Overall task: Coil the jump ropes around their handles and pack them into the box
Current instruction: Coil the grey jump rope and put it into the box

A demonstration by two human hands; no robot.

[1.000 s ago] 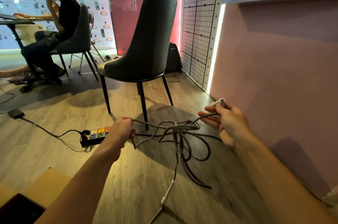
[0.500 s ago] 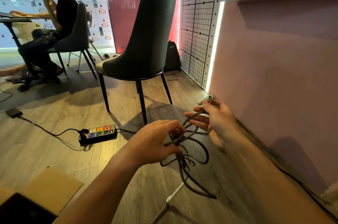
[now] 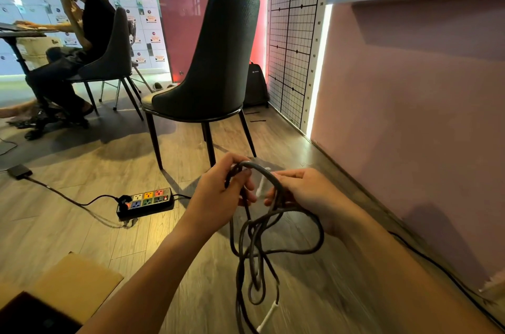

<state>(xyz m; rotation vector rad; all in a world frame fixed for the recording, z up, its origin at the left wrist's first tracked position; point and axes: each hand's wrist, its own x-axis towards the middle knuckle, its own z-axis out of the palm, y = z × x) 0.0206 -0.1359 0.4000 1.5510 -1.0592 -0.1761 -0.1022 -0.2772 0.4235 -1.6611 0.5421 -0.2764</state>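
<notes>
Jump rope [image 3: 262,246] gripped by closed left hand [image 3: 221,194] and right hand [image 3: 306,194], loops dangling over bare floor [image 3: 82,224], wall [image 3: 410,129] near right

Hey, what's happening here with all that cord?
A person is gathering a dark jump rope in both hands above a wooden floor. The left hand and the right hand each grip the top of the bundle, close together, while tangled loops hang down below them. A white end piece dangles near the bottom. An open cardboard box sits at the lower left, and the rope is not in it yet. A power strip lies on the floor nearby.
</notes>
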